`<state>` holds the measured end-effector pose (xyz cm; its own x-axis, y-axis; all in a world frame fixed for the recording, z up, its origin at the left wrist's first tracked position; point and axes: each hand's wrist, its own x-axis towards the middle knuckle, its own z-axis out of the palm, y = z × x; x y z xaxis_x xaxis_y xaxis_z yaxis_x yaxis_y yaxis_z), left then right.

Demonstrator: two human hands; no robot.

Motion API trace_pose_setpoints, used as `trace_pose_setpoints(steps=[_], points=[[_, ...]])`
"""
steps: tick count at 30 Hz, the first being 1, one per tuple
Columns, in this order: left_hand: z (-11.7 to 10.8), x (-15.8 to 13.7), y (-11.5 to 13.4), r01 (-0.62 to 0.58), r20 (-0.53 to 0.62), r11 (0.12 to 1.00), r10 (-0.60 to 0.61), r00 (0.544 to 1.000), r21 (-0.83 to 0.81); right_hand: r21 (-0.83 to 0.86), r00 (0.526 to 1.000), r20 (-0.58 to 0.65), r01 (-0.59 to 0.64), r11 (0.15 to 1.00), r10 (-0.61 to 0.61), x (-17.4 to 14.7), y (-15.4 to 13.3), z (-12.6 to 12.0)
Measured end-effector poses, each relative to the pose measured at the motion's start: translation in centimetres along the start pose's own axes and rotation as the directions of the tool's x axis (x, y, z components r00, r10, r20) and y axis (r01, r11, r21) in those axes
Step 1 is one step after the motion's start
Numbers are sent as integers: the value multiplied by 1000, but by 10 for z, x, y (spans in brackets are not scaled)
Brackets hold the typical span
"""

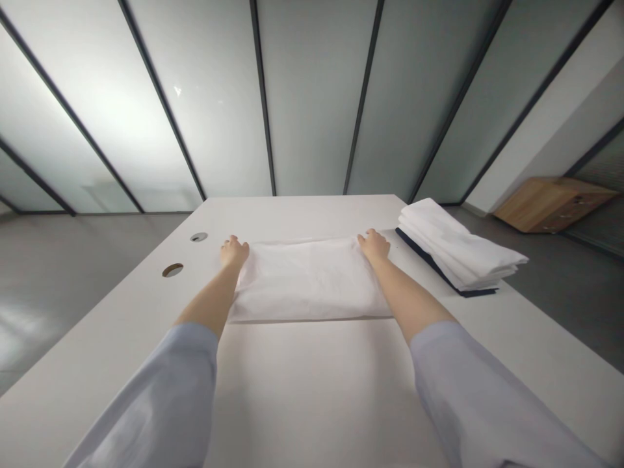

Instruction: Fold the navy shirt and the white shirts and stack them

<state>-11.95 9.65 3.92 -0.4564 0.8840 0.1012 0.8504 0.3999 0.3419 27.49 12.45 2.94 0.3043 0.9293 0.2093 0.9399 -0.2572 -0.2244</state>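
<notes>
A white cloth (307, 279), spread as a flat, wide rectangle with faint wrinkles, lies on the white table in front of me. My left hand (234, 251) is at its far left corner, fingers curled and thumb toward the cloth. At the far right corner, my right hand (374, 246) is bent over the edge in much the same way, its thumb pointing inward. Both hands look closed on the corners, though the fingertips are partly hidden. The near edge of the cloth runs straight between my forearms.
On the right of the white table (307, 390) sits a stack of folded white cloths (448, 244) on a dark flat piece (439, 273). Two round holes pierce the left side, one with a grey cover (199, 237). A wooden cabinet (550, 201) stands beyond, near frosted glass panels (312, 97).
</notes>
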Motion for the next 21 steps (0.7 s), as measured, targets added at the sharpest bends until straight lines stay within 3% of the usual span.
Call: trace_pose_setpoints(steps=[2,4,7,10,12,14,16,21], points=[[0,-7,4,-18,-196,999,13,981,-28,37,987,-156,-29,999,35,-1,1,1],[1,-15,15,-198,-264,980,194,945,14,40,967,-245,84,996,-72,-4,-5,-1],[9,-31,44,-526,-55,847,531,846,78,17,912,-162,385,923,-377,-15,-28,-2],[23,-49,70,-679,232,729,649,725,84,28,803,79,590,807,-591,-28,-54,5],[32,-57,76,-679,362,726,609,706,104,18,792,225,579,815,-567,-35,-60,13],[40,-59,68,-649,426,749,547,721,135,-18,828,317,493,870,-462,-36,-52,21],[45,-57,52,-633,414,758,532,739,156,-49,862,339,416,908,-377,-32,-33,27],[45,-48,16,-652,341,741,578,742,163,-85,901,287,362,928,-325,-22,7,29]])
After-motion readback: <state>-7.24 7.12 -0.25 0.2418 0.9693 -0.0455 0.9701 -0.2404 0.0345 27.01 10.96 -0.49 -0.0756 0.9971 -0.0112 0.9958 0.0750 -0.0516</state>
